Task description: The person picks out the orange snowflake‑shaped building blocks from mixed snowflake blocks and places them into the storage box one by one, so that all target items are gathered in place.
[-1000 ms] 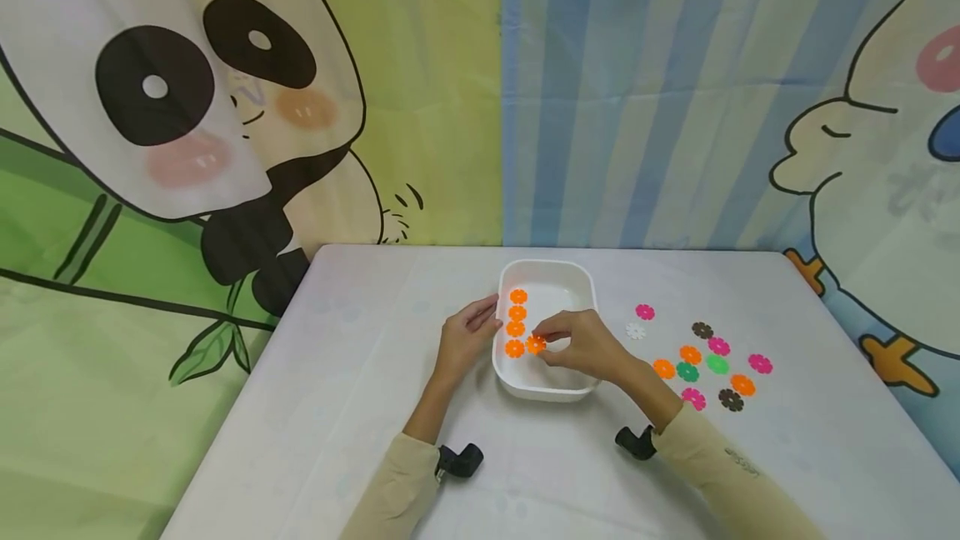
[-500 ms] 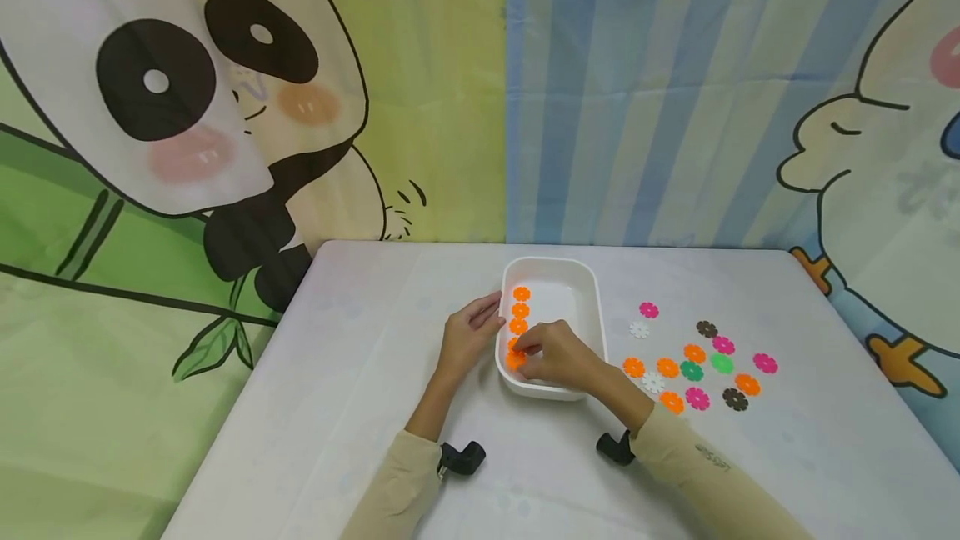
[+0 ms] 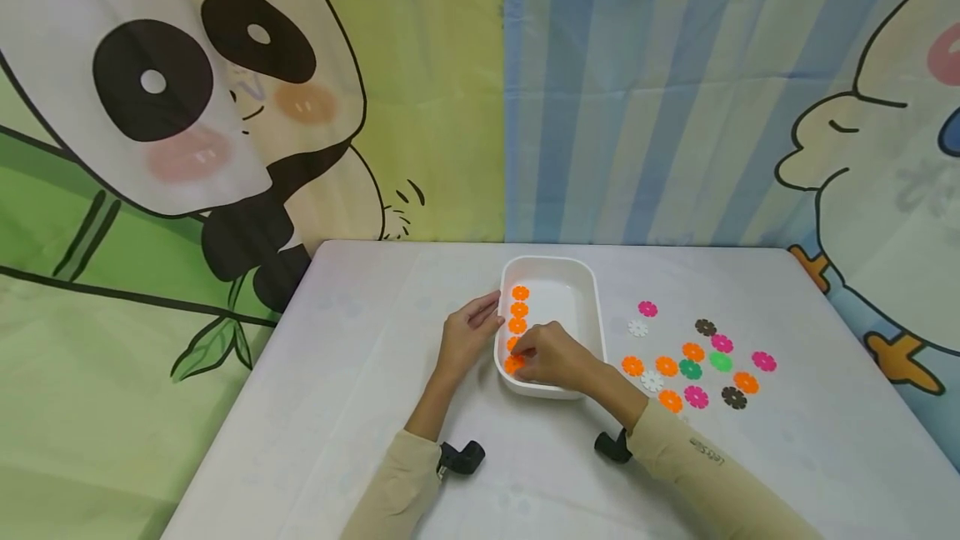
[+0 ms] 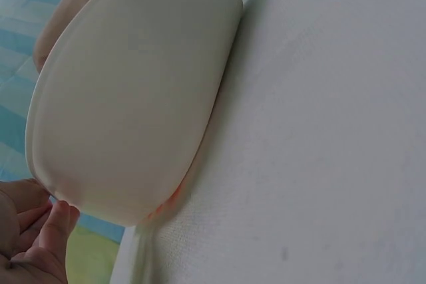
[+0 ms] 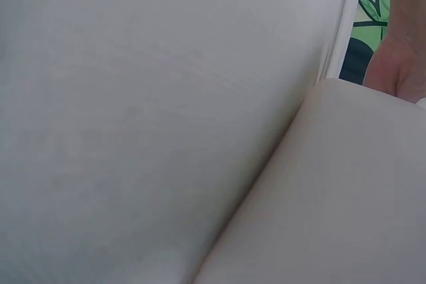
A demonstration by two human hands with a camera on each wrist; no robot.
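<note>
Your right hand [image 3: 551, 354] pinched an orange flower disc [image 3: 513, 363] inside the white tray [image 3: 592, 290], while your left hand [image 3: 467, 335] rested relaxed against its wall.

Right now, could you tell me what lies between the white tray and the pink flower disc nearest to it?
In the head view, one white flower disc lies on the table between the white tray and the pink flower disc.

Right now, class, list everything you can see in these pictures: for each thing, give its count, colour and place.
White plastic tray: one, middle of the table.
Orange flower-shaped discs in the tray: at least four visible, in a column along its left side.
Loose flower-shaped discs: about thirteen, orange, pink, green, white, brown, right of the tray.
White table: one.
Cartoon backdrop: panda and bird, behind the table.
Left hand: rests against the tray's left wall.
Right hand: inside the tray, fingers on the nearest orange disc.
</note>
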